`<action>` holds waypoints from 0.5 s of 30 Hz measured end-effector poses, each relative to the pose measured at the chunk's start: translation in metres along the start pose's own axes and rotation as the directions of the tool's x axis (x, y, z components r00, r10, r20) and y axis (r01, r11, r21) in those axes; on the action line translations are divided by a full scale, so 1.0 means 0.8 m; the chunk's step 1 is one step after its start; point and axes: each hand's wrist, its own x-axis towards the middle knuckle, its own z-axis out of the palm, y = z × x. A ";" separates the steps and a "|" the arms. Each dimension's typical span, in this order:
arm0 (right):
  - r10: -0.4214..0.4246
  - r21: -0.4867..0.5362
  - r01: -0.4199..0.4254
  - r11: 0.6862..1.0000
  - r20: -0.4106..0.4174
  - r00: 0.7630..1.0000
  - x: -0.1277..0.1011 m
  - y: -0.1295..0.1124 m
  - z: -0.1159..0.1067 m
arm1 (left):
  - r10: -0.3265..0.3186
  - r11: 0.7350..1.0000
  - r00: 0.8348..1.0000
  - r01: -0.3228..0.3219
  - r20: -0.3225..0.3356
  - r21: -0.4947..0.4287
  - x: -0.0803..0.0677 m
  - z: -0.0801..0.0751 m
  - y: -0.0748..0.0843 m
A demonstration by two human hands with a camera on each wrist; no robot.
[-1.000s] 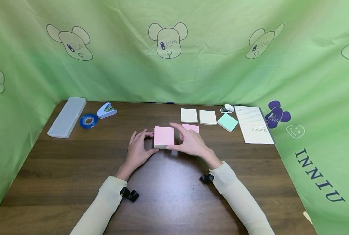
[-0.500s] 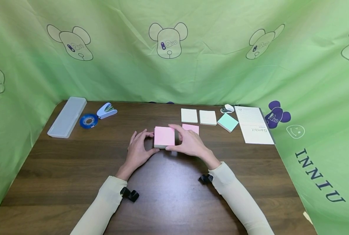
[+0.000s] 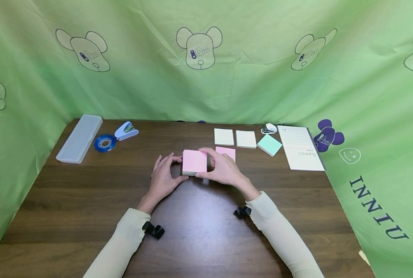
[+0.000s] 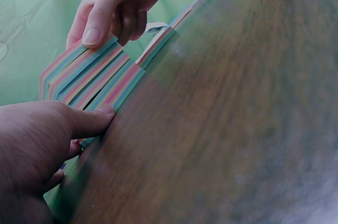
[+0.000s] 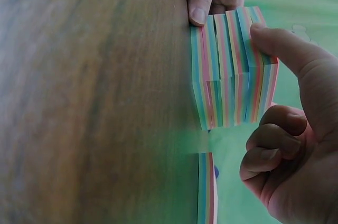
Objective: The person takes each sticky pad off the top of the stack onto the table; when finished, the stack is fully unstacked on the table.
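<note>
A stack of sticky note pads [image 3: 194,161] with a pink top sheet stands mid-table. From the side, in the right wrist view, the stack's edges [image 5: 222,97] show bands of pink, yellow, green and blue, with the pads slightly out of line. My left hand [image 3: 163,176] holds the stack low on its left side, thumb at the near corner. My right hand [image 3: 224,168] pinches the upper part from the right, thumb on the near side and index finger reaching to the far corner; its other fingers are curled. Behind that hand lies another pink sticky note pad [image 3: 226,151], partly hidden.
Two white-topped pads [image 3: 224,137], a mint pad [image 3: 269,144], a small white stapler-like item [image 3: 269,128] and a notebook [image 3: 301,148] lie back right. At the back left are a frosted case [image 3: 79,139], a blue tape roll [image 3: 104,143] and a light-blue stapler [image 3: 126,131].
My right hand has shifted slightly left and nearer along the stack's right side. The left hand and the stack stay almost where they were.
</note>
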 end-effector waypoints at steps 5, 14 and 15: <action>-0.009 0.014 0.009 1.000 -0.016 1.000 0.000 0.001 0.000 | 0.001 1.000 1.000 -0.001 -0.002 0.002 0.000 0.000 -0.001; -0.016 0.041 0.017 0.999 -0.034 0.999 0.001 0.003 0.001 | -0.009 1.000 1.000 0.009 0.004 0.012 0.001 0.002 -0.003; -0.014 0.043 0.015 0.999 -0.034 0.999 0.001 0.003 0.001 | -0.011 1.000 1.000 0.011 0.005 0.012 0.001 0.002 -0.003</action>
